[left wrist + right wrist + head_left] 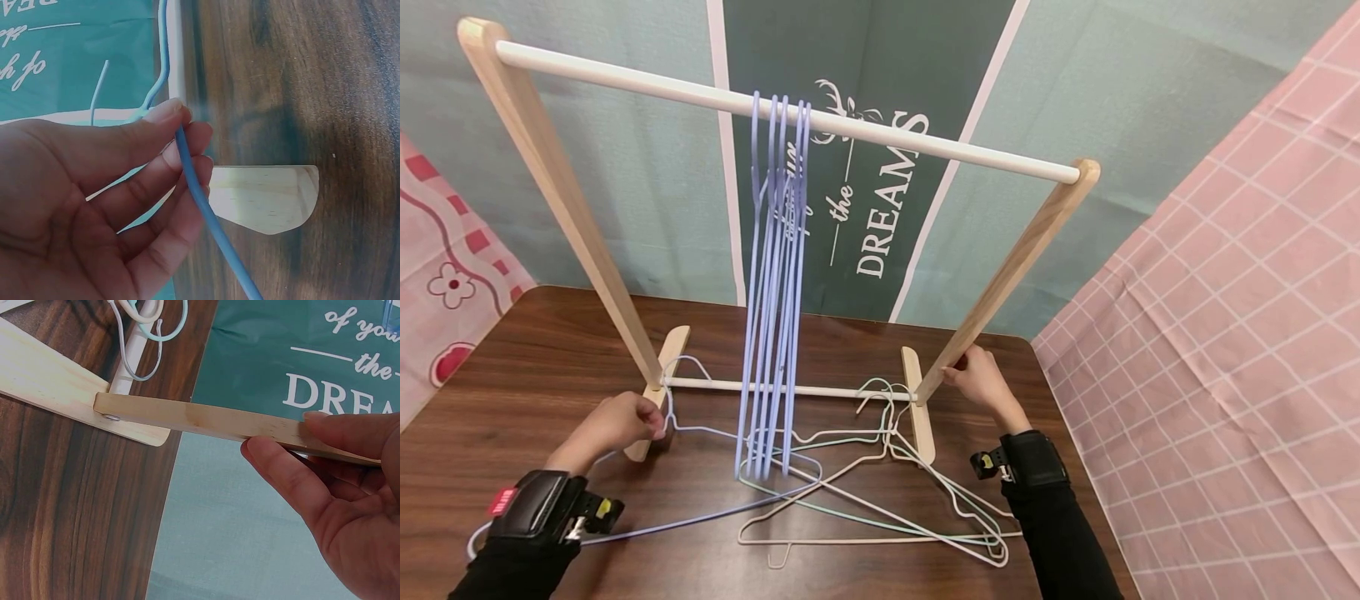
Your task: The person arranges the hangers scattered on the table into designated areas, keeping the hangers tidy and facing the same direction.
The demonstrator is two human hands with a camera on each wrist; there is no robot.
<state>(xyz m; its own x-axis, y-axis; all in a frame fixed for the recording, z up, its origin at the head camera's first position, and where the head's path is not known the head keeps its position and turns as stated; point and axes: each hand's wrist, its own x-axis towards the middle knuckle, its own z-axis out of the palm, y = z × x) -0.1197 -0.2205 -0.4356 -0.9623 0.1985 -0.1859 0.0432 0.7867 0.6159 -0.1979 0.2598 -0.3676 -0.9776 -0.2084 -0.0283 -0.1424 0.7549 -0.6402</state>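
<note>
My left hand (613,423) pinches the wire of a blue clothes hanger (219,234) between thumb and fingertips, beside the left foot of a small wooden clothes rack. This hanger lies low over the table, its hook near the lower rail. My right hand (985,385) grips the right wooden post (200,419) close to its base, thumb on one side and fingers on the other. From the rack's white top rail (910,140) hang several blue hangers (756,150), bunched left of the middle.
On the brown table (662,567) lies a tangle of loose hangers, among them a beige one (850,542) and a mint one, with hooks by the right foot (921,437). A lower white rail (827,390) joins the posts. Printed cloth hangs behind; pink checked cloth (1240,333) borders the right.
</note>
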